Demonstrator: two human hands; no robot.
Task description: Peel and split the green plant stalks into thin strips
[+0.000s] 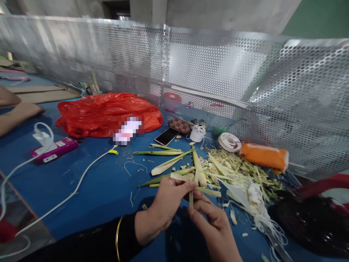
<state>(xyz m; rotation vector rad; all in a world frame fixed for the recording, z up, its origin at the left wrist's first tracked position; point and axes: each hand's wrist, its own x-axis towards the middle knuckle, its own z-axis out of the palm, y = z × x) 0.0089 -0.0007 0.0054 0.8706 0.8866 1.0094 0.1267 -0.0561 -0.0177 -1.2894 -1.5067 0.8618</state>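
Both hands, the left hand (163, 205) and right hand (209, 218), pinch a thin leaf strip (196, 171) above the blue tabletop (95, 182); pulling unevenly could likely snap it short.

Two bare hands show at the lower middle of the frame: the left hand (160, 207) and, just right of it, the right hand (215, 225). The left arm wears a black sleeve (89, 243) that runs in from the bottom left edge and ends at the wrist. A thin gold bangle (117, 238) circles that wrist at the cuff; the right wrist is bare.
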